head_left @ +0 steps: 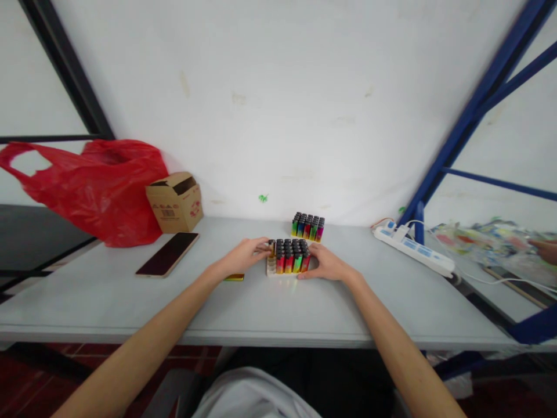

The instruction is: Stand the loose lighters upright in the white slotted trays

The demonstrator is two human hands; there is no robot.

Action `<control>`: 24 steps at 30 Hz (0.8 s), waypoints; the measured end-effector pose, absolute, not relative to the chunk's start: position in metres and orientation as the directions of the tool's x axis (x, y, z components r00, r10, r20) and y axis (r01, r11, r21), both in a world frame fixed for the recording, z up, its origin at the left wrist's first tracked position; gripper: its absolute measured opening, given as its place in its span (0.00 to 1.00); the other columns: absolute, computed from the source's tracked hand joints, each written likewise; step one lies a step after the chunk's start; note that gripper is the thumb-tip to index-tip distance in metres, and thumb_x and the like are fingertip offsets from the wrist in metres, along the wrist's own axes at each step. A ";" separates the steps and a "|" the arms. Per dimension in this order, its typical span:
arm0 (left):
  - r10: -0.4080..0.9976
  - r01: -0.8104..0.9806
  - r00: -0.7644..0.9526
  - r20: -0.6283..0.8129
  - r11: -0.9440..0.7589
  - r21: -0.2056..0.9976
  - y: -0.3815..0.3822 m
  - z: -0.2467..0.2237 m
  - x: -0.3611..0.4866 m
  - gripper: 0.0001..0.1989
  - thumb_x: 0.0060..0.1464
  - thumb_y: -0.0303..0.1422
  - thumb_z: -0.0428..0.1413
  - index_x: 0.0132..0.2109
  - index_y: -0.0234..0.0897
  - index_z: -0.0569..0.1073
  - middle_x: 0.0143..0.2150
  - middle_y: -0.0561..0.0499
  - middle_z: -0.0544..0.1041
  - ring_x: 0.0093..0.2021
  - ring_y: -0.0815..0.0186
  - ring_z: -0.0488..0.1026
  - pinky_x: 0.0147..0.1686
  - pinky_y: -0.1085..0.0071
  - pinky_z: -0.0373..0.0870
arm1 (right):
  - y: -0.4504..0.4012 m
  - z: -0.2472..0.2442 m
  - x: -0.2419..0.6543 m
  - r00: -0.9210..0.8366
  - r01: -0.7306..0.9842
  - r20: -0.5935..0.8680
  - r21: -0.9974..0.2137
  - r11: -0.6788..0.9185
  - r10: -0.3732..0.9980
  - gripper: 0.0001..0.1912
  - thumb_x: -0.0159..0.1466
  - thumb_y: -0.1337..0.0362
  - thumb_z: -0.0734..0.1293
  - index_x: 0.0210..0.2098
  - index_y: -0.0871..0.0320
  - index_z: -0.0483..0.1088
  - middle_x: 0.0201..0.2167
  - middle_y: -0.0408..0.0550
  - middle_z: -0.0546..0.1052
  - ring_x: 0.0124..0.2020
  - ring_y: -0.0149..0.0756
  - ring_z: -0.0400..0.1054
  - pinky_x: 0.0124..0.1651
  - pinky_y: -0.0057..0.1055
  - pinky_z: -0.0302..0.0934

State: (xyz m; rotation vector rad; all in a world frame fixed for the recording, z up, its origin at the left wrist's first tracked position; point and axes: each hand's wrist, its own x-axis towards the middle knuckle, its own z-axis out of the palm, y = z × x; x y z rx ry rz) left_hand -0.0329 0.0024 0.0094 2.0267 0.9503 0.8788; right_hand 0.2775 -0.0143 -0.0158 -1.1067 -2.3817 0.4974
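Observation:
A white tray [271, 270] stands in the middle of the table with upright lighters [292, 258] in rows, red, yellow and green with black tops. Its left column shows bare slots at the front. At the back of that column, the fingers of my left hand [249, 254] close on a gold-coloured lighter [272, 246]. My right hand [325, 263] grips the tray's right side, thumb at the front edge and fingers behind the lighters. By my left wrist lies a loose yellow lighter [235, 277], partly hidden by the forearm.
Behind stands a second block of lighters [308, 226]. To the left are a phone [167, 254], a cardboard box [176, 204] and a red plastic bag [104, 191]. At right are a power strip [413, 249], a blue frame [461, 128] and another person's hand [546, 251].

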 end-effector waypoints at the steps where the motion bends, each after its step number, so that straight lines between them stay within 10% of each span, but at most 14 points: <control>1: 0.839 0.366 0.469 0.277 -0.470 0.803 0.005 0.013 -0.039 0.19 0.54 0.48 0.64 0.46 0.41 0.81 0.45 0.43 0.87 0.48 0.49 0.83 0.52 0.58 0.77 | -0.014 -0.016 0.278 -0.569 0.614 0.256 -0.500 0.610 0.782 0.32 0.56 0.44 0.81 0.51 0.59 0.78 0.46 0.54 0.78 0.48 0.50 0.70 0.56 0.47 0.65; 12: 0.970 0.938 0.225 -0.090 -0.190 0.289 0.014 0.043 -0.109 0.21 0.47 0.54 0.62 0.29 0.40 0.80 0.33 0.45 0.84 0.37 0.53 0.80 0.35 0.67 0.68 | -0.011 -0.020 0.279 -0.575 0.604 0.270 -0.497 0.623 0.773 0.31 0.55 0.42 0.81 0.47 0.58 0.78 0.47 0.53 0.77 0.47 0.49 0.70 0.56 0.46 0.65; 16: 0.927 0.898 0.327 -0.184 -0.244 0.366 0.005 0.049 -0.103 0.17 0.44 0.51 0.64 0.28 0.42 0.81 0.31 0.48 0.84 0.36 0.55 0.80 0.35 0.68 0.68 | -0.012 -0.018 0.279 -0.568 0.608 0.268 -0.501 0.616 0.778 0.29 0.54 0.43 0.81 0.44 0.58 0.78 0.45 0.52 0.77 0.46 0.49 0.70 0.54 0.45 0.66; 24: 0.949 0.630 0.292 0.122 -0.286 0.721 0.010 0.043 -0.094 0.25 0.48 0.58 0.65 0.36 0.39 0.77 0.24 0.51 0.79 0.25 0.62 0.74 0.28 0.69 0.67 | -0.014 -0.015 0.278 -0.566 0.613 0.261 -0.500 0.611 0.782 0.30 0.55 0.44 0.82 0.46 0.59 0.78 0.45 0.52 0.77 0.47 0.49 0.70 0.55 0.45 0.65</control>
